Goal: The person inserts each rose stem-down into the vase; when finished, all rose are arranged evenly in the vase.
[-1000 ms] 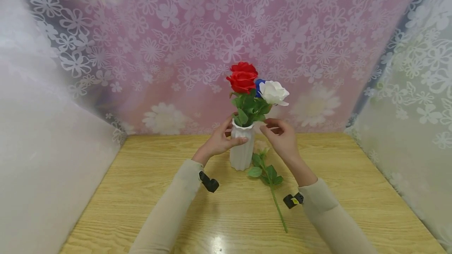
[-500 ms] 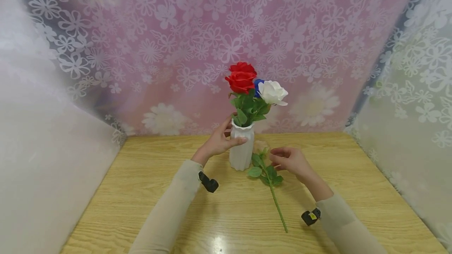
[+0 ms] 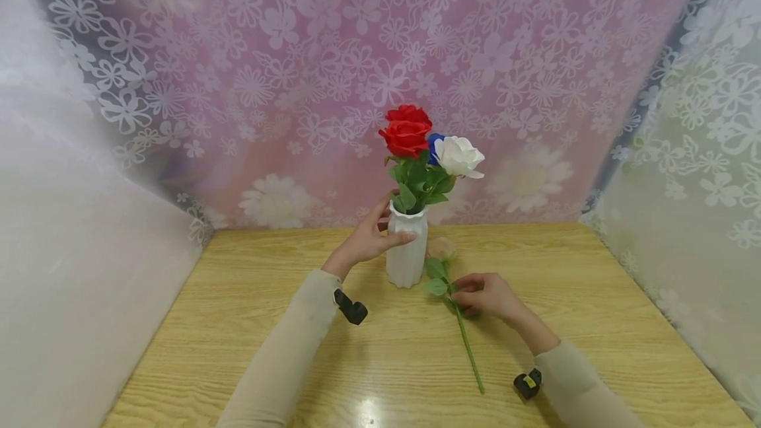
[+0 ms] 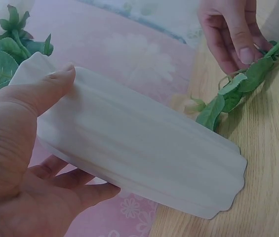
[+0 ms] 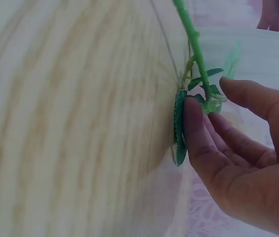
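My left hand (image 3: pixel 371 238) grips a white fluted vase (image 3: pixel 407 259) near its upper part, thumb across the front and fingers behind. The vase stands upright on the table in the head view. Out of its mouth rise red roses (image 3: pixel 407 134), a white rose (image 3: pixel 459 156) and a blue flower (image 3: pixel 435 149) partly hidden behind the white one. To the right of the vase lies a pale peach rose (image 3: pixel 466 342) with a long green stem. My right hand (image 5: pixel 248 148) has its thumb and fingers curled round that stem among the leaves, close above the tabletop.
The wooden table (image 3: pixel 255 322) carries the vase and the loose rose. A pink floral sheet (image 3: pixel 333 71) hangs behind it, with pale sheets (image 3: pixel 89 249) at both sides. A small black camera (image 3: pixel 528 384) sits on each wrist.
My right hand has come down from beside the vase's rim to the loose rose's stem. The rose's leaves have shifted slightly. My left hand and the vase keep their place.
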Motion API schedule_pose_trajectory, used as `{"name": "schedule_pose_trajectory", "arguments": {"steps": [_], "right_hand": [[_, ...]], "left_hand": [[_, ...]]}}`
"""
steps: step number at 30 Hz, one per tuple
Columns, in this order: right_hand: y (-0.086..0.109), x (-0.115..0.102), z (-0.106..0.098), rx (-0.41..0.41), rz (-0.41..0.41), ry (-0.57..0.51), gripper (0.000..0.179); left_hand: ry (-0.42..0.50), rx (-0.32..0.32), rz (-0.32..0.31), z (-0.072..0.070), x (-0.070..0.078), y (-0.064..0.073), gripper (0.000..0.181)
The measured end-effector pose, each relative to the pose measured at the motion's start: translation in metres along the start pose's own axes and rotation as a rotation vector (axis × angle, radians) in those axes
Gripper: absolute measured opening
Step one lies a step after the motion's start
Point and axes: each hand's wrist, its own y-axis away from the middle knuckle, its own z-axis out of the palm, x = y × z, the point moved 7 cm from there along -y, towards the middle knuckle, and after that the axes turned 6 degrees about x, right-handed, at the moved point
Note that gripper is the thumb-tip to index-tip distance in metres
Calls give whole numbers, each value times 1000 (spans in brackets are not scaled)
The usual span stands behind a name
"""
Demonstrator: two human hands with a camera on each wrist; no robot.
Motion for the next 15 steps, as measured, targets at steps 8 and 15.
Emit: {"name": "schedule_pose_trajectory", "arguments": {"steps": [8,15], "right_hand": [[-5,7,2,36,44,42,51],[-6,5,2,57,30,86,49]], "left_hand": [[-3,3,-8,0,-2,0,97],[-7,5,-8,0,-1,-1,97]]}}
